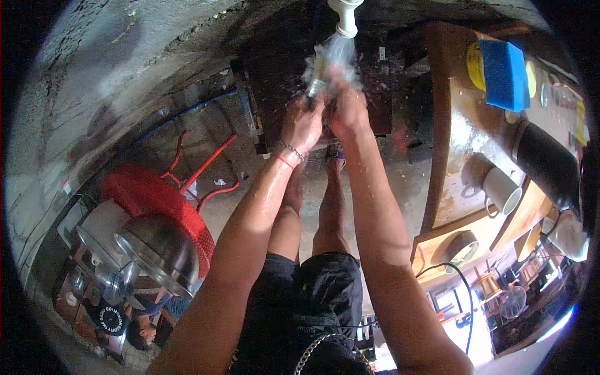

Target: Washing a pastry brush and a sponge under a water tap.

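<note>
My left hand (302, 121) is closed around what looks like a paintbrush (317, 87), with a shiny metal band and pale bristles blurred by spray. Close beside it, my right hand (349, 110) is under the running water. Its fingers are blurred, and I cannot tell whether they grip anything. Water (341, 49) pours from a white plastic spout (347, 21) straight above both hands and splashes around them. Below the hands lies a dark, flat surface (267, 93) with wet specks on it.
At left, a red chair (136, 183) with curved legs carries metal bowls (161, 248). A person (140, 330) is beyond it. On the wooden counter (461, 140) at right are a blue sponge (505, 75), a white mug (502, 190) and a dark cylindrical object (546, 157). A rough wall (93, 84) borders the left.
</note>
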Demonstrator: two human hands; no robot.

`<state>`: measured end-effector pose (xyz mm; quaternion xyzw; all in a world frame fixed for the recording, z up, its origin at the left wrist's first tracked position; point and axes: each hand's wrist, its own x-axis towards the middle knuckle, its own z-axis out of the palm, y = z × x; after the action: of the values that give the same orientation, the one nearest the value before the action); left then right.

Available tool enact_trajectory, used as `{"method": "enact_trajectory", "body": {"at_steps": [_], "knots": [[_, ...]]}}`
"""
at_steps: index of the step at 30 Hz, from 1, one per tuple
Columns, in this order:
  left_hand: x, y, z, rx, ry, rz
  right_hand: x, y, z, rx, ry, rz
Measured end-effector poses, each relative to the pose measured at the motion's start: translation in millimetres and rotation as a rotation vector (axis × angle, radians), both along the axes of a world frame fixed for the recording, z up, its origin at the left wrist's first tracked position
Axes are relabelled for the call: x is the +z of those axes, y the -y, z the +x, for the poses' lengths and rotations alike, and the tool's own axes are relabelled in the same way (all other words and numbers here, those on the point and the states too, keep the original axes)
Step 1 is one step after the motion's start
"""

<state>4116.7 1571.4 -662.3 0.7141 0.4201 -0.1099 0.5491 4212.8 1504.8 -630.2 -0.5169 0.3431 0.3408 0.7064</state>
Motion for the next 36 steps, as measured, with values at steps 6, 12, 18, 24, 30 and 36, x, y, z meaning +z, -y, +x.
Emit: {"method": "enact_trajectory", "body": {"at_steps": [6, 12, 18, 24, 30, 36], "knots": [[24, -18, 14, 0.007, 0.074, -0.577, -11, 9, 6, 0.283, 0.109, 0.362], [9, -23, 3, 0.081, 0.111, -0.483, -8, -13, 3, 0.154, 0.073, 0.375], [12, -3, 18, -0.02, 0.182, -0.413, -22, 5, 29, -0.022, 0.035, 0.262], [19, -15, 50, 0.144, 0.309, -0.385, 36, 24, 32, 0.072, 0.418, -0.218], [19, -32, 87, -0.043, 0.379, -0.543, 173, 79, 42, 0.497, 1.386, -1.048], [7, -32, 82, 0.034, 0.426, -0.679, 202, 96, 123, 0.539, 1.701, -1.832]]}}
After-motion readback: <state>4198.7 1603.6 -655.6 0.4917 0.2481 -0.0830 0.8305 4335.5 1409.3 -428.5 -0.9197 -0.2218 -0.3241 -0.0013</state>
